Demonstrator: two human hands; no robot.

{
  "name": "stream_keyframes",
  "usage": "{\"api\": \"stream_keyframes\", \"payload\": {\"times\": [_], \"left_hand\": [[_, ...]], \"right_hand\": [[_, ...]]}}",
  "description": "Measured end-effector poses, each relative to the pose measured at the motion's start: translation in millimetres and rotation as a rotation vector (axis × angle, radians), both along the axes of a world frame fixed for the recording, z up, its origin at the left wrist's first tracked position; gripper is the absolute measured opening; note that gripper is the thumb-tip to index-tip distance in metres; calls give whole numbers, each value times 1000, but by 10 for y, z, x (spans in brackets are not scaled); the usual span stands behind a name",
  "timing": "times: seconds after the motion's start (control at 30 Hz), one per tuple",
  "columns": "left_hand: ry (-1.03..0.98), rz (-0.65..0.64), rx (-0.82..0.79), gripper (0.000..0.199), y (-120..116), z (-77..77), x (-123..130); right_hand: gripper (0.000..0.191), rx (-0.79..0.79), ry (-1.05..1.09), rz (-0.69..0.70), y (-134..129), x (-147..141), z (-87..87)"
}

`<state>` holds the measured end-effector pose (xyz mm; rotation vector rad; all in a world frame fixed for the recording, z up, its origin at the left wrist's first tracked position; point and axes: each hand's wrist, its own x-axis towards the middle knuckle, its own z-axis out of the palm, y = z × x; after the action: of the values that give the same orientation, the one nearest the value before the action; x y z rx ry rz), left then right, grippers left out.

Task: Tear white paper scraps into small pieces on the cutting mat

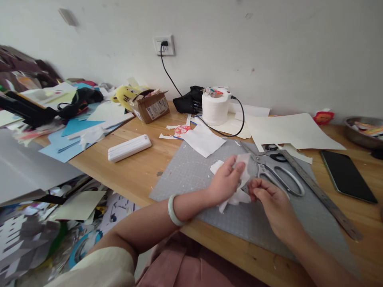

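My left hand [227, 179], with a pale bangle [174, 210] on its wrist, pinches a thin, translucent white sheet [244, 162] over the grey cutting mat [188, 171]. Just to its right, my right hand [266, 195] has its fingers pressed together; whatever they hold is too small to name. Crumpled white tissue [236, 199] lies below and between the hands. Metal-handled scissors [290, 183] rest on the mat beyond my right hand, beside a long steel ruler [323, 195].
A black phone [348, 175] lies at the right. Behind are a white tissue roll [214, 107] with a cable, white paper [203, 139], large cream sheets [293, 129] and a cardboard box [152, 107]. A white case [129, 148] sits left of the mat.
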<state>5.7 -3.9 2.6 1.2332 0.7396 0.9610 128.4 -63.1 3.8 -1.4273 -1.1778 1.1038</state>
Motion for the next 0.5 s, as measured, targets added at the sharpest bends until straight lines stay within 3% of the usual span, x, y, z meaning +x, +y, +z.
{"api": "stream_keyframes", "payload": {"times": [0.07,0.13,0.37,0.5], "left_hand": [[-55,96,-34,22,65,-9,-1],[-64,97,-52,23,82,-23,0],[79,-202,87,26,-102,-26,6],[32,-36,23,24,-18,-29,7]], "right_hand": [[7,7,5,-4,-2,-8,26],[8,2,7,-11,-1,-20,40],[11,-25,3,1,12,3,-15],[13,3,15,5,-1,8,34]]}}
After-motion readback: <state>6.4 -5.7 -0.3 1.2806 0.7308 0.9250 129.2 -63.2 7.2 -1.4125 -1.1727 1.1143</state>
